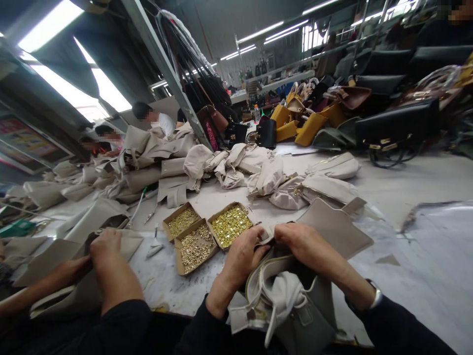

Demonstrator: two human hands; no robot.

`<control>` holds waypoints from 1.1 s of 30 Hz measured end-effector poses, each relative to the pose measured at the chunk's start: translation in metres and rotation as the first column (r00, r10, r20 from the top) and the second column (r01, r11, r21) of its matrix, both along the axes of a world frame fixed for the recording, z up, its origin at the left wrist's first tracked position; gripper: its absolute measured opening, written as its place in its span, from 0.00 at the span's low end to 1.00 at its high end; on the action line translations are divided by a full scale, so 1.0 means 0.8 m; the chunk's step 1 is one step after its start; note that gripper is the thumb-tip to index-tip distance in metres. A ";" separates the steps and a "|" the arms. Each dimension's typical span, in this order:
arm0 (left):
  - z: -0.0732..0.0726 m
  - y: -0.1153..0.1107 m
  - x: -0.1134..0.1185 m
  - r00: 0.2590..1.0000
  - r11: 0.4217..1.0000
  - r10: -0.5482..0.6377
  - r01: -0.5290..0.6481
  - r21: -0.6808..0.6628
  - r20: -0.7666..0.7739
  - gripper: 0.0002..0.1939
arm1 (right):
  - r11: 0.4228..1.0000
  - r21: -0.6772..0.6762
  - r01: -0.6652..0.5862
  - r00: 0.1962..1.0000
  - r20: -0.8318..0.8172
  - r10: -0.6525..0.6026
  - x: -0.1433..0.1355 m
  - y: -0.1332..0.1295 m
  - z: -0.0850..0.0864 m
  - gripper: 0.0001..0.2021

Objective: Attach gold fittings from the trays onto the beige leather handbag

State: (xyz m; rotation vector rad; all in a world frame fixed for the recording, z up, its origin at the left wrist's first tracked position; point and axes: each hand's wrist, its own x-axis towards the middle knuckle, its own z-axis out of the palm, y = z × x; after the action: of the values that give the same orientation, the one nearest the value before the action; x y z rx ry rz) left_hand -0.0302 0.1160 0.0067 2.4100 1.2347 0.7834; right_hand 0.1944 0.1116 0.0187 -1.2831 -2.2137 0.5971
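A light beige bag [318, 308] with a zipper and straps stands at the table's front edge, its opening toward me. My left hand [242, 254] pinches the far rim of the bag, thumb and fingers closed on it. Close beside it, my right hand [308, 246] grips the same rim with curled fingers; a watch or bracelet circles that wrist. Just left of my left hand are three small cardboard boxes: one with shiny yellow-gold pieces [229, 226], one with gold-coloured studs [195, 247], and one with small dull-gold bits [182, 221]. A flat beige panel [336, 227] lies beyond my right hand.
At the left, another person's hands [107, 251] hold a beige piece. Beige bags [266, 170] are heaped across the table's middle. Farther back are yellow bags [314, 125] and a black bag [399, 125]. A metal post [166, 69] rises behind. More people sit at the far left.
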 end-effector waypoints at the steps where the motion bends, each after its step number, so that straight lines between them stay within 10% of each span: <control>1: -0.005 0.003 -0.001 0.999 0.998 -0.021 0.023 0.057 -0.029 0.16 | 1.000 0.010 0.001 1.000 -0.009 -0.001 -0.002 0.000 0.000 0.09; 8: -0.025 0.021 0.000 0.987 0.869 0.036 0.048 0.493 -0.160 0.16 | 0.999 0.031 0.020 0.989 -0.149 -0.015 -0.011 0.003 -0.001 0.09; 18: -0.027 0.033 -0.023 0.970 0.787 -0.143 0.233 0.572 -0.197 0.19 | 0.999 -0.023 0.032 0.948 -0.316 -0.038 -0.003 0.005 -0.007 0.07; 24: 0.004 0.028 0.004 0.981 0.991 0.079 -0.097 0.095 0.179 0.12 | 0.996 -0.094 0.006 0.902 -0.428 -0.046 0.002 0.008 -0.009 0.06; 28: 0.019 0.042 0.017 0.879 0.902 0.337 -0.198 -0.384 0.338 0.09 | 0.999 -0.044 -0.030 0.957 -0.289 0.016 0.005 0.009 -0.022 0.08; 33: 0.022 0.049 0.021 0.849 0.850 0.363 -0.132 -0.511 0.385 0.10 | 0.995 0.080 -0.060 0.981 -0.180 0.073 0.011 0.016 -0.013 0.11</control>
State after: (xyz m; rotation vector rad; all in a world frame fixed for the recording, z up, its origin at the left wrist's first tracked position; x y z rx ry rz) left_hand -0.0135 0.1549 0.0240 1.5635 1.3577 0.9427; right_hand 0.2029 0.1241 0.0082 -1.0758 -2.1129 0.6261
